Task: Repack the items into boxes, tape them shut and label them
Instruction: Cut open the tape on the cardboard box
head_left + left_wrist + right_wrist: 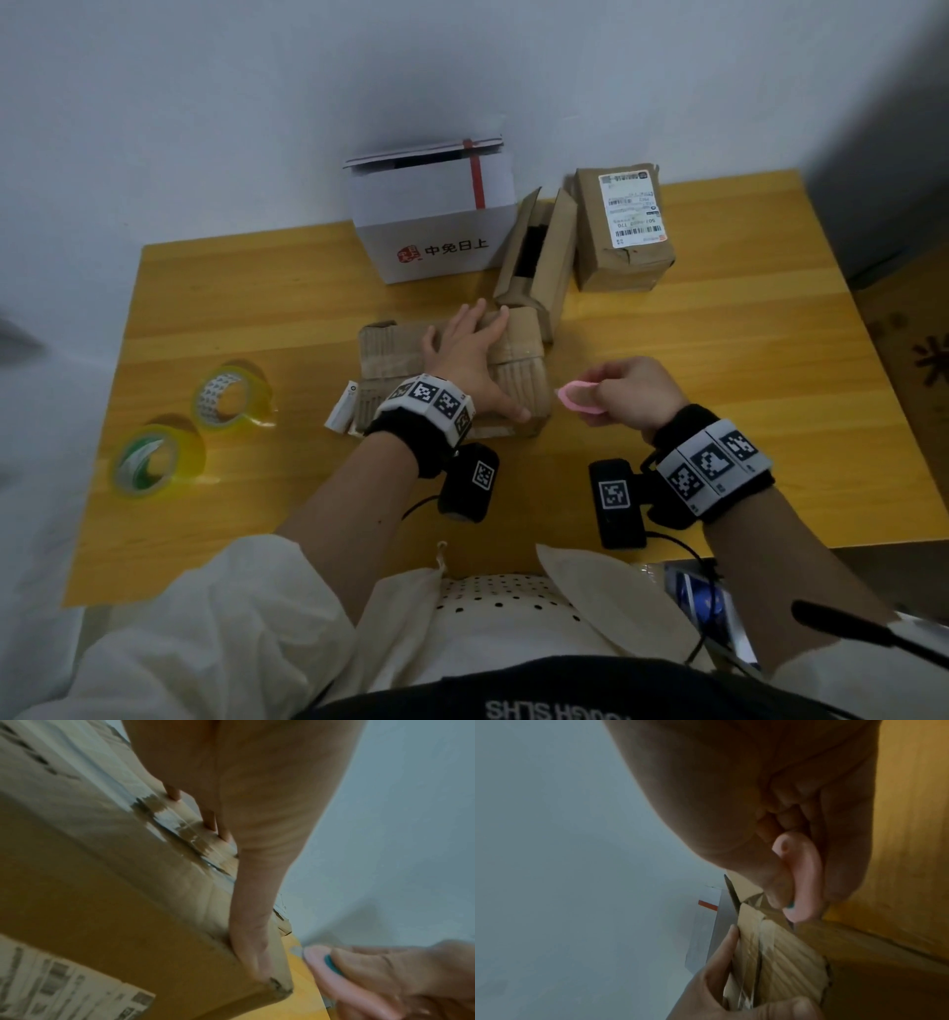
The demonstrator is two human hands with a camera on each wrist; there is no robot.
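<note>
A worn brown cardboard box (390, 354) lies in the middle of the yellow table (719, 360), with old tape across its top. My left hand (477, 360) rests flat on it, fingers spread straight and thumb (254, 923) along the near edge of the box (115, 882). My right hand (598, 398) hovers just right of the box and pinches a small pink cutter (575, 398). The right wrist view shows the pink cutter (803, 878) between thumb and fingers, close above the box's taped corner (788, 959). Its blade is barely visible.
At the back stand a white box with a red stripe (436, 216), an open narrow brown box (536, 262) and a taped brown parcel with a shipping label (624, 231). Two tape rolls (231, 395) (149, 462) lie left. A small white tube (341, 406) touches the box's left side.
</note>
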